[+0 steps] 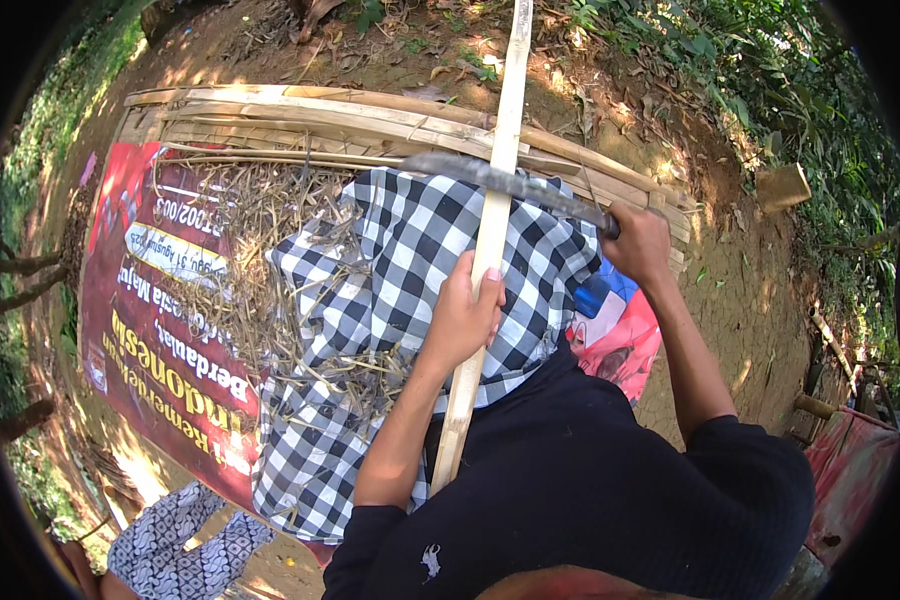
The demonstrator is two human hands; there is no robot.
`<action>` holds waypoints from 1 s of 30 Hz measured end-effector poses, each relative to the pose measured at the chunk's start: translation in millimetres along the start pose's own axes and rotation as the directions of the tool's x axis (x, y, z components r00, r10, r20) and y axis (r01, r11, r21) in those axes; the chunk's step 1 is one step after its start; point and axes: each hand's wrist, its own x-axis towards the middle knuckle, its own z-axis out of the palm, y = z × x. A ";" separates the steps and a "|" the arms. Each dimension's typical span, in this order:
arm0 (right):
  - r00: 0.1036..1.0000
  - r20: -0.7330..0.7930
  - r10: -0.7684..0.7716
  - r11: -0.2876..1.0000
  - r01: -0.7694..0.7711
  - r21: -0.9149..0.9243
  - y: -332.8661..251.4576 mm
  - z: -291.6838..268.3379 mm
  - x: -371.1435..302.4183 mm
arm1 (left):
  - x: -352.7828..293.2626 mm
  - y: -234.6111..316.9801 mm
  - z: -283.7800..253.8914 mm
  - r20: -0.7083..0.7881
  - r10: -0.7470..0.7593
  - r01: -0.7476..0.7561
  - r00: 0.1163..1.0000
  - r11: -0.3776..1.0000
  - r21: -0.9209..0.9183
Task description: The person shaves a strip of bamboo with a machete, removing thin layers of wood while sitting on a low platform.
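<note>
A long pale bamboo strip [498, 205] runs upright through the middle of the view, its far end past the upper edge. My left hand [468, 308] is wrapped round it near its middle, over my lap. In my right hand [638, 243] is the handle of a machete [530, 188], whose dark blade points left and lies across the strip beyond my left hand. Whether the edge bites into the bamboo I cannot tell. Under both, a black-and-white checked cloth [410, 240] covers my lap, with thin shavings [370, 385] scattered on it.
A red printed banner [160, 340] lies on the left, heaped with shavings [260, 270]. Several split bamboo strips [320, 110] lie along the far edge. A cut wooden stump [782, 187] stands at right. Patterned cloth [175, 535] shows on another person at lower left.
</note>
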 end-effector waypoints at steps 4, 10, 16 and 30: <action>0.978 0.018 -0.207 0.965 0.202 0.165 -15.9 3.5 -24.6 | -15.5 8.6 -6.2 0.055 -0.059 0.058 0.997 0.998 0.018; 0.917 -0.149 0.370 0.929 -0.361 0.086 79.0 15.2 32.8 | -56.5 5.7 -6.9 0.144 -0.091 0.070 0.985 0.987 0.146; 0.915 -0.046 0.402 0.870 -0.365 0.330 46.1 0.6 11.3 | -50.2 -7.9 -0.6 0.138 -0.110 0.101 0.984 0.992 0.071; 0.981 -0.105 -0.161 0.978 0.173 0.117 62.2 26.1 -15.7 | -53.0 -4.8 8.3 0.125 0.106 -0.144 0.986 0.926 0.348</action>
